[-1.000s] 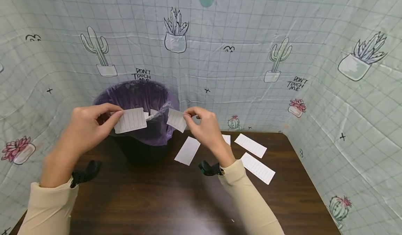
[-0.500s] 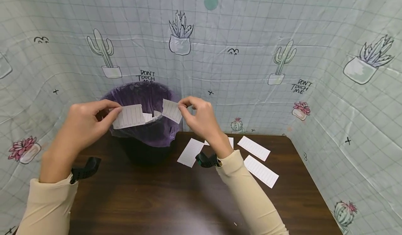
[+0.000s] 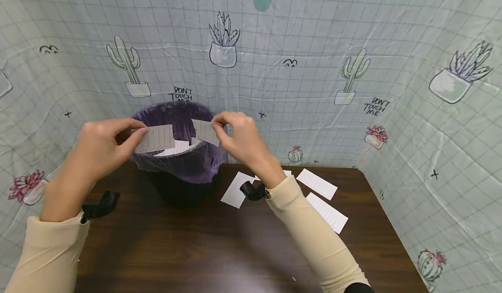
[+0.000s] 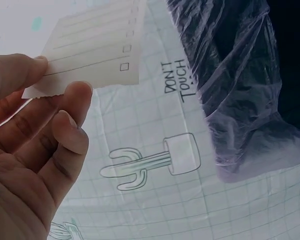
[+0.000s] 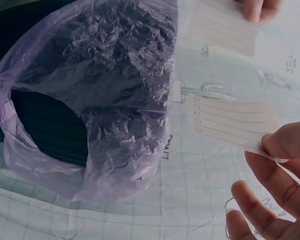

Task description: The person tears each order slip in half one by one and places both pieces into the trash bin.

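Observation:
My left hand (image 3: 106, 147) pinches a lined piece of paper (image 3: 157, 139) between thumb and fingertips, over the left front of a dark trash can (image 3: 176, 188). In the left wrist view that paper (image 4: 90, 55) shows small checkboxes along one side and a ragged torn edge. My right hand (image 3: 243, 140) pinches a second lined paper piece (image 3: 205, 131) above the can's right rim; the right wrist view shows the same piece (image 5: 232, 120) with checkboxes. A purple plastic bag (image 3: 196, 164) lines the can. White papers (image 3: 176, 147) lie inside it.
On the brown table (image 3: 188, 249), right of the can, lie several white paper sheets: one plain-looking sheet (image 3: 237, 190) and lined ones (image 3: 317, 183), (image 3: 326, 212) farther right. A patterned cloth (image 3: 251, 84) hangs behind and at the sides. A tiny white scrap (image 3: 294, 279) lies near the front.
Both hands have risen a little and moved in over the can with their paper pieces. The right hand has shifted left, closer to the left one. More white paper shows inside the can.

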Motion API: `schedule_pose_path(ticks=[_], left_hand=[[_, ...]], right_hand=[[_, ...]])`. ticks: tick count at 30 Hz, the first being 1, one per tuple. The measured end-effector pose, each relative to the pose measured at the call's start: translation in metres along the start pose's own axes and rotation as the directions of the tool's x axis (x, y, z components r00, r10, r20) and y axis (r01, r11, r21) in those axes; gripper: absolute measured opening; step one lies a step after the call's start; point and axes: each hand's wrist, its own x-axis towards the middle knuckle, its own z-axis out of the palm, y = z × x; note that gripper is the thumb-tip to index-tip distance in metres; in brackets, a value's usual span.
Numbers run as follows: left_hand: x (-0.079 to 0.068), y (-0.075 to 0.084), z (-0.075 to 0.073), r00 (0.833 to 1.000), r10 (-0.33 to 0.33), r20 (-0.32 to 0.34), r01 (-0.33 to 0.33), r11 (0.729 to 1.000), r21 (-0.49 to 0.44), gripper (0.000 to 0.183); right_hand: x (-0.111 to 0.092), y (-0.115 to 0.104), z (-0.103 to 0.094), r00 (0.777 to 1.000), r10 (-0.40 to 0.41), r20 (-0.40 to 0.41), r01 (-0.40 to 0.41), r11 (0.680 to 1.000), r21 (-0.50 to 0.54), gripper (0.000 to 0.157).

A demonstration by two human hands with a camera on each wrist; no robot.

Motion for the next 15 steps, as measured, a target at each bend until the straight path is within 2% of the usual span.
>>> schedule_pose_path(ticks=[9,15], left_hand=[[0.008,-0.006,-0.003,0.998,0.065,0.022,-0.066,0.998,0.014,0.013],[0.011,-0.01,-0.003,0.998,0.032,0.054,-0.033,0.999,0.014,0.013]], right_hand=[[0.017,-0.002,0.001,0.999,-0.001,0.053,0.003,0.999,-0.038,0.015],[0.026,0.002,0.004,0.996,0.039,0.084,-0.036,0.999,-0.036,0.017]])
